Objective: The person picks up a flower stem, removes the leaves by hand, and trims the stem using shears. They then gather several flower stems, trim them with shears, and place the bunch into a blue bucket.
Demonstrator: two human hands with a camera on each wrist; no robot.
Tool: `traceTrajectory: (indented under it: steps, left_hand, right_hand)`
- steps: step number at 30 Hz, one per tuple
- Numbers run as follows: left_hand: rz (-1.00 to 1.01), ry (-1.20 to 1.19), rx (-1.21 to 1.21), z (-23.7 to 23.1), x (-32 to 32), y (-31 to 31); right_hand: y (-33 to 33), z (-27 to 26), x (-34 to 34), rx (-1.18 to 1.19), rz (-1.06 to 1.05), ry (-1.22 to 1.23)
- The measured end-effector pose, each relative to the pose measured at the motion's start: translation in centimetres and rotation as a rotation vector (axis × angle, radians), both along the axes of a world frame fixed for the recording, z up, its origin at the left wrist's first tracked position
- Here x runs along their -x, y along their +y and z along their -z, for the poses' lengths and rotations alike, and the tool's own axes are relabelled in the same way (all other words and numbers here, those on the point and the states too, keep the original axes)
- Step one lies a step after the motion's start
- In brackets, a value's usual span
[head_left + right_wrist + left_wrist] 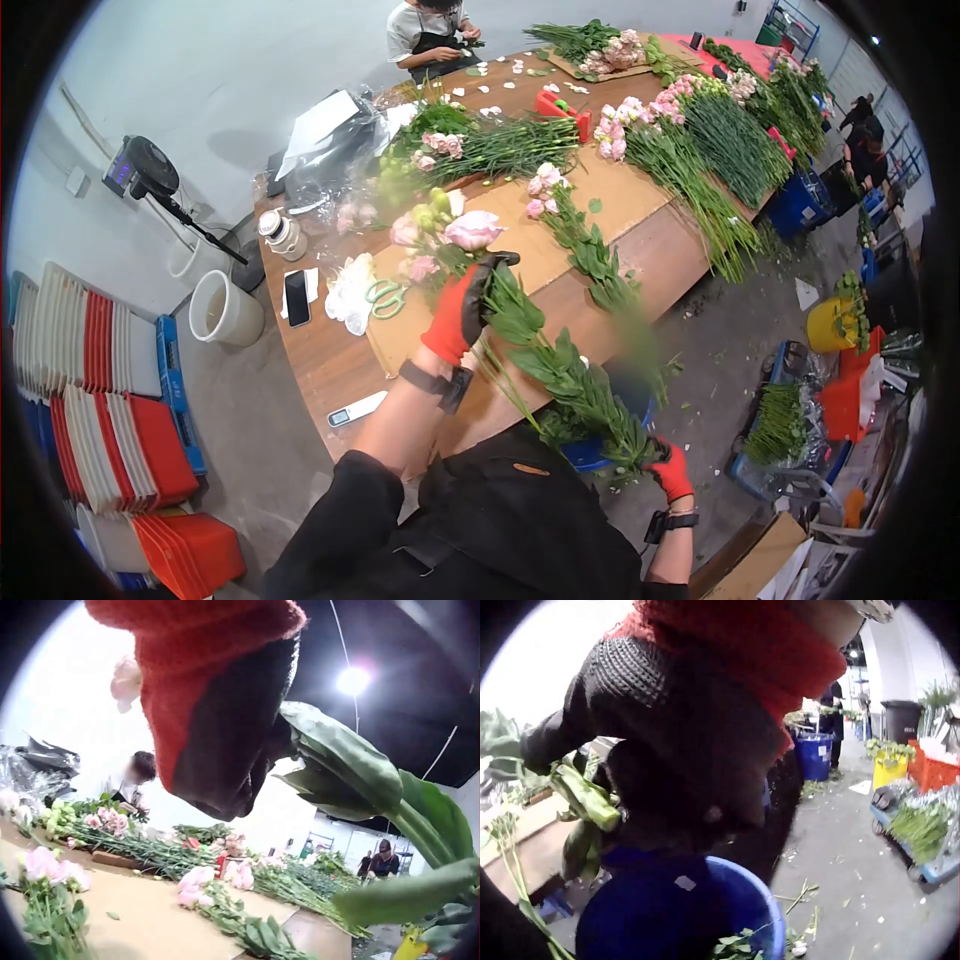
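Note:
My left hand (462,305), in a red and black glove, grips a pink lisianthus stem (520,325) just beneath its blooms (473,230). The leafy length slants down across the table edge to the right. At its lower end my right hand (672,470), gloved alike, pinches the leafy part with curled fingers. Green leaves (345,750) run out from those fingertips in the right wrist view. Below the stem stands a blue bucket (772,907) with some leaves in it. The left glove (675,727) hides most of its grip in the left wrist view.
On the wooden table (310,350) lie cardboard (630,200), green-handled scissors (385,298), a phone (297,298) and several flower bunches (690,180). A white bin (225,308) stands at left. A loaded cart (780,425) is at right. Another person (430,40) works across the table.

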State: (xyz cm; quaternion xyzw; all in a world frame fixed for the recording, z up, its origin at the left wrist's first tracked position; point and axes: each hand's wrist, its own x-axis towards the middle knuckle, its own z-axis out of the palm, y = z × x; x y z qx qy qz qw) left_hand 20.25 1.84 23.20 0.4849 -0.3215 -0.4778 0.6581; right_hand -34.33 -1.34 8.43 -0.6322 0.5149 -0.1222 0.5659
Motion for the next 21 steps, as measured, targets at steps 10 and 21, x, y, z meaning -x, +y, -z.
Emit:
traceTrajectory:
  steps: [10, 21]
  left_hand:
    - [-0.05, -0.045, 0.004, -1.2, 10.9, 1.8]
    - [-0.046, -0.168, -0.049, -2.0, 13.6, 4.3]
  right_hand:
    - [-0.9, -11.9, -17.6, 0.077, 0.047, -0.497]
    - [0.7, -11.1, -24.1, -0.175, 0.361, -0.752]
